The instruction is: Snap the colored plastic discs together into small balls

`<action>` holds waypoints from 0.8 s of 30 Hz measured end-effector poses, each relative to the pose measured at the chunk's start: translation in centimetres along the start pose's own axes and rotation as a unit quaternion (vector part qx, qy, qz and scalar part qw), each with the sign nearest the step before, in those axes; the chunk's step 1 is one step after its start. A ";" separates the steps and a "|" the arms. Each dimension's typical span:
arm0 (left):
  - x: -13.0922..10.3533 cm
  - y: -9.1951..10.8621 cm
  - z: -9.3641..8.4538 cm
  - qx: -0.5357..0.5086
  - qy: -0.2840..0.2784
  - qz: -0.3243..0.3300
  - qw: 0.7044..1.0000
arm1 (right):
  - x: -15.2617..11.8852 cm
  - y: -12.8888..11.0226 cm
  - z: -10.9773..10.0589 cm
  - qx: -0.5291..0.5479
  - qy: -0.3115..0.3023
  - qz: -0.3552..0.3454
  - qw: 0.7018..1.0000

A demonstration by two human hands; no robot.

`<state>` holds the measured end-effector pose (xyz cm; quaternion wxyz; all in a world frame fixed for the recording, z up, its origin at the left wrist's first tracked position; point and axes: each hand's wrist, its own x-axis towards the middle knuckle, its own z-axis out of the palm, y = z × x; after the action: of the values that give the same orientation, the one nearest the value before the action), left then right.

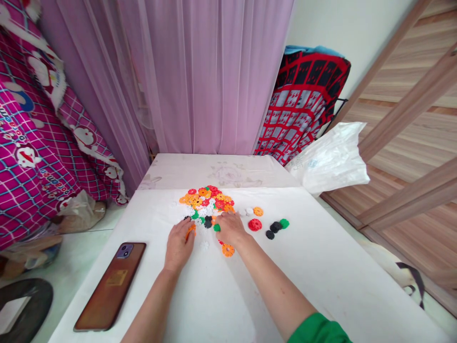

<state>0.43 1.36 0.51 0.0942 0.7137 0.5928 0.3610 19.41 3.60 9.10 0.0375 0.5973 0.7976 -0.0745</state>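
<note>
On white table (321, 267), mid-front: pile (207, 201) of plastic snowflake discs, orange, red, white, green, black, loosely heaped and interlocked in part

Left hand (179, 244) palm down at pile's near edge, fingers curled onto an orange disc (191, 229); looks pinched, though grip mostly hidden under fingers. Right hand (231, 228) flat just beside it, fingers together, tips touching a green disc (216, 227) at pile's edge; clamped or merely resting, cannot tell

Loose strays: orange disc (228, 250) touching right wrist, red disc (254, 225), black discs (273, 229), green one (284, 223), small orange one (258, 211) right of pile

Risks, judged from layout:
- sweep of right wrist likely knocks near orange disc toward table's front
- pulling one disc out of interlocked heap may drag neighbours and scatter pile
- white discs on white table easy to miss
- phone (110, 286) lying near left edge, close to left forearm; elbow nudge could push it off
- plastic bag (330, 159) at far right corner overhanging, could slip
</note>
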 end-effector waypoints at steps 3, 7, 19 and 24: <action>0.0 -0.1 0.1 0.000 -0.001 0.000 1.000 | 0.2 -0.5 0.0 0.019 0.034 -0.019 0.999; 0.0 -0.1 0.2 -0.007 0.008 0.002 1.000 | 0.9 -1.4 0.5 0.013 0.042 -0.033 0.999; 0.1 -0.2 0.0 0.012 -0.008 0.000 1.000 | 1.8 -1.7 0.5 0.088 0.035 0.009 0.995; 0.0 -0.3 0.1 0.012 -0.002 0.002 1.000 | -1.5 1.4 0.2 0.184 0.139 0.065 0.971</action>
<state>0.27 1.49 0.33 0.0856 0.7170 0.5953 0.3524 21.14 2.53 8.98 -0.1792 0.6489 0.7273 -0.1340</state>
